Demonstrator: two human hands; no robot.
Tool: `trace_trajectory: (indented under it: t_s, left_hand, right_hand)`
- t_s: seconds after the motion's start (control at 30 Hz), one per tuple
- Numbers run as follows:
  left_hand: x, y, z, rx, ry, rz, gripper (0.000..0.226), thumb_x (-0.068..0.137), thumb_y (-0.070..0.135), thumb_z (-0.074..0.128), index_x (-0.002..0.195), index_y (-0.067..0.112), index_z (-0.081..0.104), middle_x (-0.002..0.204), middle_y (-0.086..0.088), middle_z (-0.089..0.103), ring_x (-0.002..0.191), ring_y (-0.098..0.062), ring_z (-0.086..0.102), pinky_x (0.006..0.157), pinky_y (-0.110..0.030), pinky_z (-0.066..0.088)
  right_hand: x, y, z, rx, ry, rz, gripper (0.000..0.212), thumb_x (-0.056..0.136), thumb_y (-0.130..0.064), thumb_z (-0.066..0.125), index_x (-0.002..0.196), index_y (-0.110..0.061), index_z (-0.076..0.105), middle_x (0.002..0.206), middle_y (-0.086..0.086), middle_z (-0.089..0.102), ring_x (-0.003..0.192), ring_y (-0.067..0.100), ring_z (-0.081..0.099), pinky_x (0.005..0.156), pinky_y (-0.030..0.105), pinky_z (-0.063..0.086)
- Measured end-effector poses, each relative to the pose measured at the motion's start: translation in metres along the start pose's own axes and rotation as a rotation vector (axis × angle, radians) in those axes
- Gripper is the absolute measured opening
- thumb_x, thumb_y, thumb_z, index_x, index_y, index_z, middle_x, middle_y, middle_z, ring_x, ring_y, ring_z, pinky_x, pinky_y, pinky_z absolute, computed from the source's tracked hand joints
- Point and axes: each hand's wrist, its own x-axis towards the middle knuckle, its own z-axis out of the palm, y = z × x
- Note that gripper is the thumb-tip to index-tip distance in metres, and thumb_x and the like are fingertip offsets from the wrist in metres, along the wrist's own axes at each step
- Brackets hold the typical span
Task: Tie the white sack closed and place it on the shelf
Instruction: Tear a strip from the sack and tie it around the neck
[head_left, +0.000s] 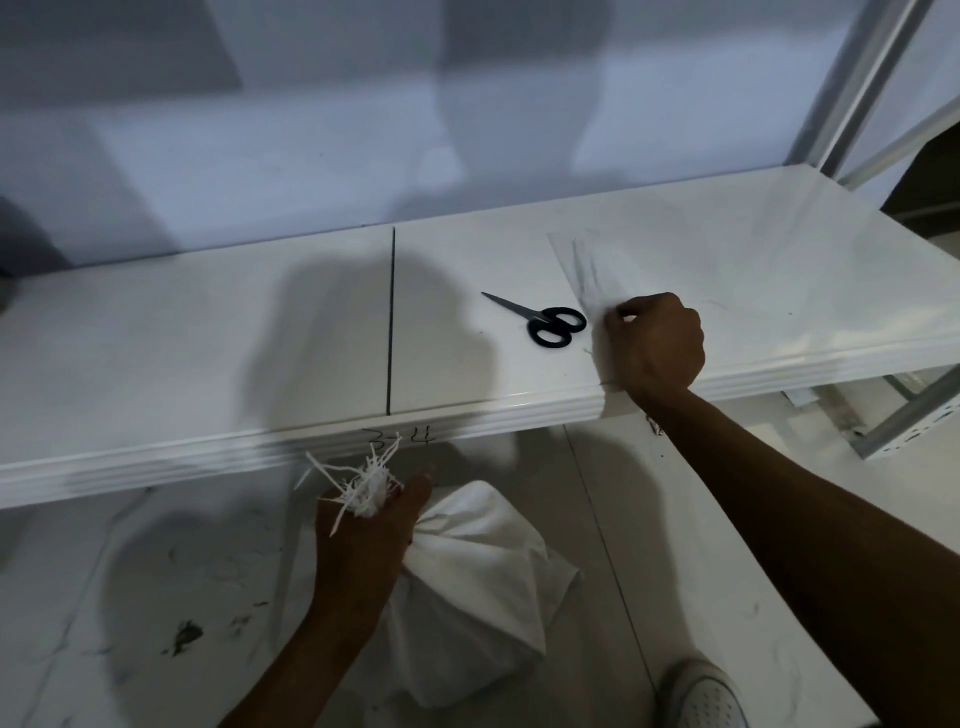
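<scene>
Below the shelf's (156, 332) front edge, the left hand (363, 540) is gripping the white sack's (478, 587) gathered, frayed neck as it is standing on the floor. Near that edge, beside the scissors (545, 319), the right hand (657, 345) is pinching a thin clear sheet (675, 260).

Seen from above, the left hand (363, 530) grips the gathered neck of a white sack (483, 587) that stands on the pale tiled floor (130, 597), frayed white strands (363, 480) sticking up from the fist. The right hand (657, 343) reaches onto a white shelf (208, 338), fingers closed on the edge of a thin clear plastic sheet (675, 260). Black-handled scissors (545, 319) lie just left of that hand. A white shoe (706, 696) shows at the bottom.
</scene>
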Motion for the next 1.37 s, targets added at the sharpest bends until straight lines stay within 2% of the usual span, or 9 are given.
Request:
trace_trajectory:
  t_s: [0.13, 0.3, 0.4, 0.57, 0.77, 0.93, 1.07, 1.23, 1.37]
  left_hand:
    - [0.002, -0.001, -0.002, 0.009, 0.015, -0.027, 0.032, 0.076, 0.009, 0.079, 0.056, 0.005, 0.055, 0.054, -0.014, 0.054, 0.039, -0.007, 0.048, 0.038, -0.016, 0.038]
    - [0.002, -0.004, -0.001, 0.008, 0.005, -0.029, 0.023, 0.076, 0.013, 0.079, 0.071, 0.001, 0.06, 0.064, -0.014, 0.059, 0.057, -0.021, 0.055, 0.045, -0.018, 0.044]
    - [0.0, 0.0, -0.001, 0.008, -0.01, -0.026, 0.022, 0.077, 0.012, 0.079, 0.075, -0.001, 0.061, 0.064, -0.013, 0.06, 0.055, -0.017, 0.055, 0.046, -0.017, 0.045]
    - [-0.001, 0.008, 0.0, -0.017, -0.022, -0.08, 0.025, 0.078, 0.018, 0.078, 0.084, 0.003, 0.059, 0.071, -0.014, 0.06, 0.062, -0.023, 0.056, 0.06, -0.03, 0.045]
    - [0.0, 0.02, 0.006, -0.065, -0.033, -0.093, 0.029, 0.076, 0.025, 0.079, 0.075, 0.003, 0.06, 0.06, -0.008, 0.057, 0.043, -0.006, 0.052, 0.038, -0.011, 0.038]
    - [-0.005, 0.034, 0.007, -0.136, -0.058, -0.055, 0.025, 0.078, 0.02, 0.079, 0.077, 0.003, 0.06, 0.061, -0.008, 0.058, 0.043, -0.005, 0.053, 0.039, -0.011, 0.04]
    - [-0.008, 0.04, 0.003, -0.152, -0.056, -0.014, 0.025, 0.077, 0.019, 0.079, 0.078, 0.001, 0.062, 0.06, -0.006, 0.06, 0.051, -0.013, 0.057, 0.042, -0.012, 0.043]
    - [-0.013, 0.044, -0.005, -0.176, -0.043, -0.019, 0.028, 0.076, 0.018, 0.08, 0.089, -0.002, 0.065, 0.062, -0.004, 0.063, 0.048, -0.005, 0.06, 0.044, -0.013, 0.044]
    - [-0.014, 0.045, -0.011, -0.195, -0.035, -0.051, 0.037, 0.073, 0.027, 0.082, 0.093, 0.002, 0.064, 0.078, -0.011, 0.069, 0.063, -0.019, 0.064, 0.053, -0.023, 0.048]
  right_hand:
    - [-0.003, -0.002, -0.004, 0.039, 0.011, 0.028, 0.02, 0.079, -0.025, 0.062, 0.087, -0.014, 0.077, 0.084, 0.013, 0.073, 0.078, 0.035, 0.068, 0.068, 0.033, 0.054]
    - [-0.008, 0.0, -0.015, 0.03, 0.006, 0.013, 0.018, 0.077, -0.022, 0.064, 0.079, -0.008, 0.075, 0.074, 0.015, 0.071, 0.069, 0.034, 0.066, 0.067, 0.037, 0.058]
    - [-0.016, 0.003, -0.021, 0.048, -0.003, -0.026, 0.02, 0.078, -0.026, 0.064, 0.085, -0.012, 0.076, 0.078, 0.014, 0.074, 0.073, 0.033, 0.069, 0.068, 0.038, 0.059]
    - [-0.032, 0.017, -0.035, 0.064, 0.025, -0.099, 0.024, 0.084, -0.031, 0.062, 0.093, -0.013, 0.076, 0.083, 0.009, 0.076, 0.078, 0.027, 0.069, 0.066, 0.027, 0.05]
    - [-0.051, 0.019, -0.056, 0.04, 0.071, -0.154, 0.023, 0.086, -0.032, 0.058, 0.091, -0.013, 0.071, 0.075, 0.004, 0.074, 0.071, 0.024, 0.067, 0.063, 0.026, 0.043]
    - [-0.061, 0.003, -0.084, 0.065, 0.161, -0.176, 0.021, 0.084, -0.032, 0.058, 0.086, -0.014, 0.067, 0.07, -0.001, 0.069, 0.07, 0.022, 0.062, 0.062, 0.026, 0.039]
    - [-0.066, -0.009, -0.109, 0.125, 0.228, -0.18, 0.02, 0.082, -0.031, 0.06, 0.085, -0.012, 0.066, 0.067, -0.002, 0.064, 0.067, 0.019, 0.058, 0.054, 0.018, 0.033]
    - [-0.08, -0.027, -0.135, 0.237, 0.276, -0.316, 0.016, 0.081, -0.022, 0.063, 0.077, -0.006, 0.064, 0.06, 0.006, 0.06, 0.058, 0.02, 0.056, 0.066, -0.008, 0.026]
    - [-0.1, -0.041, -0.138, 0.336, 0.159, -0.412, 0.009, 0.081, -0.018, 0.065, 0.075, -0.011, 0.064, 0.06, 0.004, 0.065, 0.059, 0.018, 0.064, 0.064, 0.0, 0.036]
